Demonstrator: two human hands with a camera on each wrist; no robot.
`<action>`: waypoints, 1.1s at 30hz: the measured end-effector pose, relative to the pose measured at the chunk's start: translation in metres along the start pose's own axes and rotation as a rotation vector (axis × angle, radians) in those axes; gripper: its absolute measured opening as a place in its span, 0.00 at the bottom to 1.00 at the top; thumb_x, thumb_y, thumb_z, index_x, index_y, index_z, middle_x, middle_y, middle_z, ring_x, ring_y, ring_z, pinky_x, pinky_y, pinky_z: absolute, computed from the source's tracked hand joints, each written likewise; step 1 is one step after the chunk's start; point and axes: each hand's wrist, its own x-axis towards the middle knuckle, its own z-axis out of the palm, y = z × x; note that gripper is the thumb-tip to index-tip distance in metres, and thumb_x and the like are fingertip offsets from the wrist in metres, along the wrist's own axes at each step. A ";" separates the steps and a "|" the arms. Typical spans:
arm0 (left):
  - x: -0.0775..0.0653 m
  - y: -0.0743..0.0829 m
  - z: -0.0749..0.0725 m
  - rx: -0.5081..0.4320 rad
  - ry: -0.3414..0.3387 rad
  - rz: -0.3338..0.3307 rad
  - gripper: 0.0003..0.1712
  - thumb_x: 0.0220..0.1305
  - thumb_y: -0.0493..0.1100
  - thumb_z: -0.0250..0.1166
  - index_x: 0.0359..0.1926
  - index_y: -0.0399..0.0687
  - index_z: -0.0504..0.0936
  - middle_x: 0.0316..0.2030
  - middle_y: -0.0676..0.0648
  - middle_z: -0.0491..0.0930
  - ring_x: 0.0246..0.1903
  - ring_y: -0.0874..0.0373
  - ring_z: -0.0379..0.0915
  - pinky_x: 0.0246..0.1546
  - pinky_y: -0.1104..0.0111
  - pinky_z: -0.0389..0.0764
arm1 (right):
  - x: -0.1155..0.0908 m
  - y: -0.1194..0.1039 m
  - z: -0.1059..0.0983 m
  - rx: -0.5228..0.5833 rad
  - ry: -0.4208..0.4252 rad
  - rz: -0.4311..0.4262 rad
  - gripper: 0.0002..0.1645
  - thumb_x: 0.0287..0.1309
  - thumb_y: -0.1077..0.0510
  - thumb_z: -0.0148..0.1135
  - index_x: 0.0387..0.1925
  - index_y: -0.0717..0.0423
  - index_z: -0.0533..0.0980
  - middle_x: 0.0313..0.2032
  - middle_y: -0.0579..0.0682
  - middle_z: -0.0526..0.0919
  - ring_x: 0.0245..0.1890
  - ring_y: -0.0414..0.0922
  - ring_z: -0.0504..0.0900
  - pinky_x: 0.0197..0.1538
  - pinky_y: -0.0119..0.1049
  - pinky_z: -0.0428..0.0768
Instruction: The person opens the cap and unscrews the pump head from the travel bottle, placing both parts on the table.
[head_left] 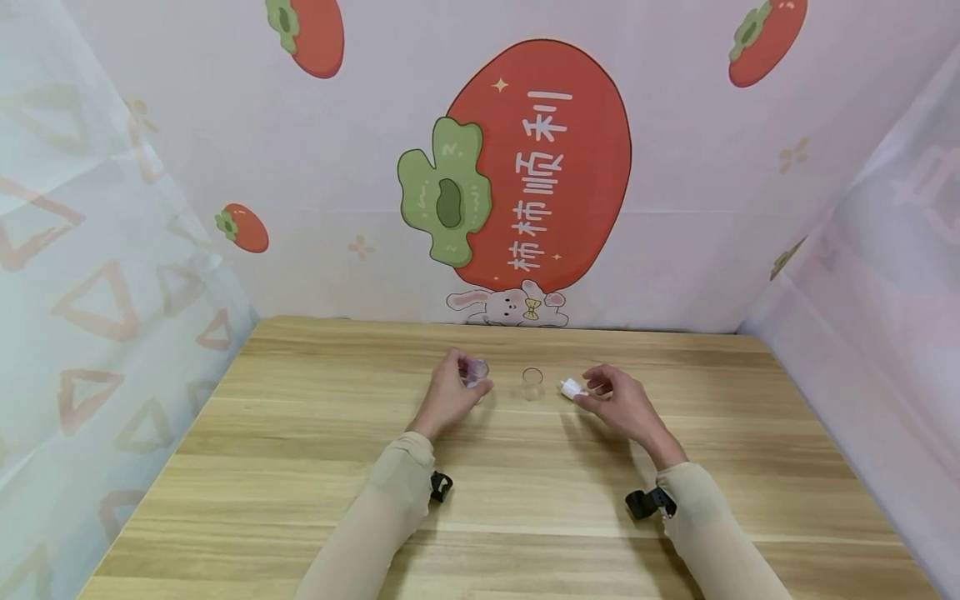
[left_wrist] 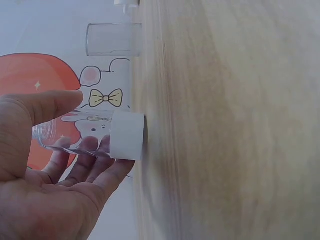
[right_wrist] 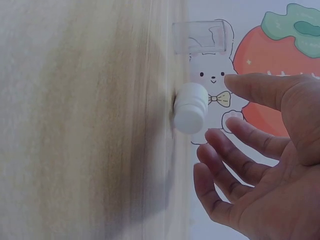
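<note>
My left hand (head_left: 450, 387) is cupped around a clear bottle (left_wrist: 75, 130) standing upside down on its white cap (left_wrist: 127, 135). In the left wrist view the thumb stays apart from its side, with the other fingers along the opposite side, the little finger right at the cap. My right hand (head_left: 618, 400) has its fingers loosely bent beside a small white cylindrical piece (right_wrist: 191, 109) lying on its side on the table. The right wrist view shows a gap between this piece and the thumb and fingertips. Between both hands stands a clear, cup-like cylinder (head_left: 532, 387).
All the things stand toward the back of a wooden table (head_left: 525, 500). A printed cloth (head_left: 337, 167) with red fruit and a rabbit hangs behind its back edge, and pale sheets (head_left: 97, 250) hang at both sides.
</note>
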 end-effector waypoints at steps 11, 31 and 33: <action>0.002 -0.002 0.001 -0.017 0.017 -0.010 0.25 0.59 0.38 0.74 0.52 0.38 0.71 0.47 0.39 0.77 0.47 0.47 0.75 0.51 0.56 0.79 | -0.001 0.000 0.000 0.001 -0.003 -0.006 0.25 0.64 0.56 0.69 0.57 0.65 0.76 0.49 0.61 0.82 0.48 0.56 0.80 0.50 0.51 0.81; 0.004 -0.006 0.001 -0.021 0.014 -0.027 0.31 0.55 0.36 0.78 0.55 0.38 0.71 0.49 0.39 0.76 0.48 0.47 0.75 0.51 0.57 0.80 | -0.002 0.000 0.000 0.008 -0.008 0.000 0.26 0.63 0.57 0.70 0.58 0.65 0.75 0.49 0.60 0.82 0.48 0.55 0.80 0.49 0.49 0.81; 0.003 -0.007 0.000 -0.016 0.012 -0.012 0.32 0.54 0.36 0.78 0.56 0.38 0.71 0.50 0.40 0.77 0.48 0.47 0.75 0.52 0.57 0.79 | -0.001 0.000 -0.001 0.008 -0.010 -0.005 0.26 0.64 0.56 0.69 0.58 0.65 0.75 0.49 0.60 0.82 0.48 0.55 0.80 0.49 0.49 0.81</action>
